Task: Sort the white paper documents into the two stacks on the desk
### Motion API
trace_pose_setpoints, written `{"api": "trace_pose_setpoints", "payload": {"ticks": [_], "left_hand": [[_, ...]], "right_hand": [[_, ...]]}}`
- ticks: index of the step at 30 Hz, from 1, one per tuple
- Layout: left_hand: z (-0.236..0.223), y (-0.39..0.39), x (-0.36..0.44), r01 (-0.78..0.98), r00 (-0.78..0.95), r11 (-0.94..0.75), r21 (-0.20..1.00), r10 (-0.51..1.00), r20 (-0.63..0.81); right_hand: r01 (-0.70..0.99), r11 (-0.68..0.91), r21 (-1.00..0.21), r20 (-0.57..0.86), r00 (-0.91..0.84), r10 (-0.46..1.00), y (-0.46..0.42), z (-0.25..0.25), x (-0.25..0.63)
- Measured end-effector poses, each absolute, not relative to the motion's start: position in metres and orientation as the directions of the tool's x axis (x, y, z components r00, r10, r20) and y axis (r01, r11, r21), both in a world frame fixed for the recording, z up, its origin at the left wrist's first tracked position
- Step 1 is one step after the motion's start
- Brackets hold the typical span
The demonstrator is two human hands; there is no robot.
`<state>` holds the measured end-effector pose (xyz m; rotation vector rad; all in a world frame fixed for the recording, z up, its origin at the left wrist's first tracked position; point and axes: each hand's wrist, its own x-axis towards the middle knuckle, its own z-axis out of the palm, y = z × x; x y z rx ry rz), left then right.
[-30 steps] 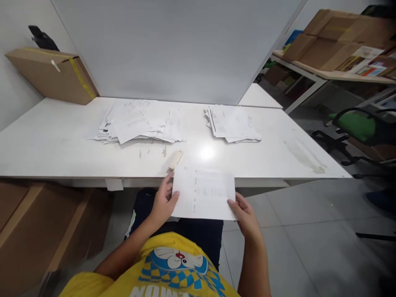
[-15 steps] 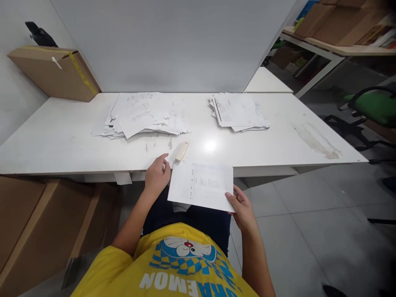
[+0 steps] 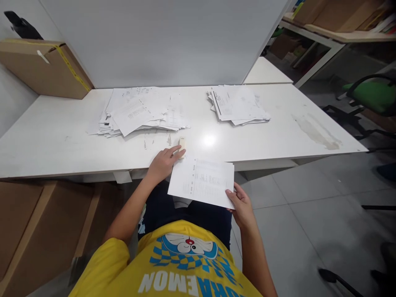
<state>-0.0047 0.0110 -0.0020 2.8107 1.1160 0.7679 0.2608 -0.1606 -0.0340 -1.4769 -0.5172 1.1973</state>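
Observation:
My left hand [image 3: 163, 164] is closed on a small cream stapler [image 3: 182, 143], fingers and thumb lying over its body at the desk's front edge. The stapler sits at the upper left corner of a printed paper sheet [image 3: 202, 179]; whether its jaws enclose that corner is hidden. My right hand [image 3: 239, 202] pinches the sheet at its lower right, thumb on top and fingers beneath. Part of the sheet overhangs the desk edge above my lap. A second edge shows at its upper right, so there seems to be more than one sheet.
On the white desk [image 3: 278, 136] lie a large loose paper pile [image 3: 139, 113] at left and a smaller paper stack [image 3: 238, 105] at right. A cardboard box [image 3: 46, 68] leans at the back left, before a grey partition [image 3: 163, 41]. A green chair [image 3: 371, 95] stands at right.
My left hand has moved up and right from beside the stapler and taken hold of it. The stapler now stands more upright in view. My right hand still holds the paper sheet.

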Motion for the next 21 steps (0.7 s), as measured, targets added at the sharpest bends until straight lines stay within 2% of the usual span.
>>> {"api": "trace_pose_setpoints", "payload": {"ticks": [8,14,21], "left_hand": [[0.001,0.011,-0.003,0.650,0.630,-0.737,0.184,0.659,0.411],[-0.002,0.011,-0.003,0.622,0.646,-0.749,0.229,0.656,0.390],[0.004,0.012,-0.004,0.646,0.676,-0.742,0.179,0.665,0.317]], "right_hand": [[-0.293,-0.316,-0.902,-0.414,0.382,0.826,-0.164,-0.034,0.267],[-0.292,-0.338,-0.895,-0.432,0.372,0.822,-0.167,-0.040,0.272],[-0.330,-0.326,-0.886,-0.435,0.346,0.831,-0.150,-0.038,0.278]]}}
